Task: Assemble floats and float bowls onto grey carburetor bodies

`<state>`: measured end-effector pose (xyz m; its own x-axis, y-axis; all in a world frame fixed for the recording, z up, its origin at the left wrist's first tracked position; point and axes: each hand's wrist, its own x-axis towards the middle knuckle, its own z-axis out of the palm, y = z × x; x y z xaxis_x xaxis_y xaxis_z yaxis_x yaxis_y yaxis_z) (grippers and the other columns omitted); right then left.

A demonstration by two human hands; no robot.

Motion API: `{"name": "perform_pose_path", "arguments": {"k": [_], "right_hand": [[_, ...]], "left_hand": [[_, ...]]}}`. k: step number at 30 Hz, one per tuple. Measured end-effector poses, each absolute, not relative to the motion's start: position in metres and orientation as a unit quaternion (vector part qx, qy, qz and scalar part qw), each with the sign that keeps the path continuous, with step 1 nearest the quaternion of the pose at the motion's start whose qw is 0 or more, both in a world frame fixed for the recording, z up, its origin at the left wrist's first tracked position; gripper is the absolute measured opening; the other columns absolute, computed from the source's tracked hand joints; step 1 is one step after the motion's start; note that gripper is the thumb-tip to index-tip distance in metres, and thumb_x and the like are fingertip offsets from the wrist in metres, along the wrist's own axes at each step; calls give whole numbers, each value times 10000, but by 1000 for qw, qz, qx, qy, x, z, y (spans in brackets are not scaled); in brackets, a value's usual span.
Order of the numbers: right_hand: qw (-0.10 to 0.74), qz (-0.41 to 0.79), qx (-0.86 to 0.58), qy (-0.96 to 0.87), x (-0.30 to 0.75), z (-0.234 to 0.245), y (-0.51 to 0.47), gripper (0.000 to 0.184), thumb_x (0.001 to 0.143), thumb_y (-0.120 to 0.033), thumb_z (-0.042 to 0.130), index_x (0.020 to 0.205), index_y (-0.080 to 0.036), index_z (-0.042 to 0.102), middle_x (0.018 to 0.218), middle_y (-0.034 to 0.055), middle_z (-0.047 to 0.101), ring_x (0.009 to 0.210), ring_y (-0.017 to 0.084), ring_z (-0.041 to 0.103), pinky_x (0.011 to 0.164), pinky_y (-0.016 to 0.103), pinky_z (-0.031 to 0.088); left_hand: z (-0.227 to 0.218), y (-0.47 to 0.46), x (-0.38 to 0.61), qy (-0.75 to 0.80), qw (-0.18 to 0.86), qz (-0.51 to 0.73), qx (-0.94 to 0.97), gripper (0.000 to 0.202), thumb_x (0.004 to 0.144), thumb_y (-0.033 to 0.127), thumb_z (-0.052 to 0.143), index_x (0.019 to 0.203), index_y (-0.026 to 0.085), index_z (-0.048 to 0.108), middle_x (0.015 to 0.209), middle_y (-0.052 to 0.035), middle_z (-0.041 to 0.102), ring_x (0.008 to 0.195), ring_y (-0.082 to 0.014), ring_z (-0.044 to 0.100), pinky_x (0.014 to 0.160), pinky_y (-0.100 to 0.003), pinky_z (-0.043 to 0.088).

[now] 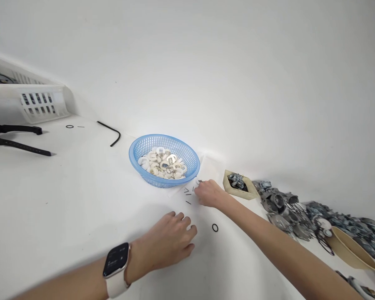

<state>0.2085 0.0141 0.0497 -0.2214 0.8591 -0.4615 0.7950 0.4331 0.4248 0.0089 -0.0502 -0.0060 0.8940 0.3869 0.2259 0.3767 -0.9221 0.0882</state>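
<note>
1. Your right hand is working beside dark pins lying near the blue basket; whether it is grasping one, we cannot tell.
2. Your left hand is hanging loose, seemingly released.
3. You are doing best pinching lightly, avoiding scatter.

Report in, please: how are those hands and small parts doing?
Left hand loosely curled, palm down. Right hand beside small dark pins, fingertips mostly hidden. Blue basket of white parts just beyond; black ring nearer, neither between right hand and pins.

Right grip beside small dark pins, left grip palm-down, blue basket of white pieces beyond
</note>
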Motion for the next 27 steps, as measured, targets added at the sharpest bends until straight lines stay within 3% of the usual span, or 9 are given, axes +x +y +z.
{"name": "perform_pose_path", "arguments": {"k": [4, 11, 15, 22, 27], "right_hand": [[337, 58, 539, 770, 209, 48, 20, 311, 1000, -359, 646, 1235, -155, 641, 1218, 94, 669, 1029, 218, 681, 882, 419, 593], [330, 127, 567, 744, 245, 88, 44, 287, 1008, -368, 632, 1200, -155, 650, 1163, 79, 683, 988, 207, 686, 861, 411, 595], [321, 129, 520, 781, 237, 73, 39, 239, 1019, -344, 615, 1156, -154, 662, 1060, 53, 703, 925, 189, 694, 834, 389, 593], [320, 120, 432, 835, 213, 37, 33, 123, 1013, -184, 587, 1058, -134, 690, 965, 43, 729, 876, 184, 698, 798, 353, 562], [324, 109, 409, 846, 211, 34, 34, 239, 916, 1, 537, 926, -141, 729, 895, 101, 759, 847, 228, 714, 684, 303, 470]], "left_hand": [[-7, -50, 9, 191, 19, 129, 973, 210, 973, 392, 628, 977, 183, 646, 882, -64, 673, 809, -255, 651, 652, -360, 472], [-4, -53, 7, 188, 22, 123, 974, 204, 988, 383, 612, 1008, 183, 648, 899, -67, 676, 819, -252, 653, 660, -352, 473], [-4, -53, 8, 187, 23, 123, 974, 204, 985, 380, 612, 1011, 181, 649, 889, -68, 676, 816, -258, 654, 663, -360, 483], [-2, -51, 9, 190, 35, 120, 974, 231, 975, 398, 622, 1039, 180, 667, 926, -73, 701, 832, -263, 672, 664, -371, 498], [0, -52, 10, 182, 39, 123, 975, 231, 968, 391, 635, 981, 166, 683, 868, -71, 701, 792, -245, 674, 622, -354, 481]]}}
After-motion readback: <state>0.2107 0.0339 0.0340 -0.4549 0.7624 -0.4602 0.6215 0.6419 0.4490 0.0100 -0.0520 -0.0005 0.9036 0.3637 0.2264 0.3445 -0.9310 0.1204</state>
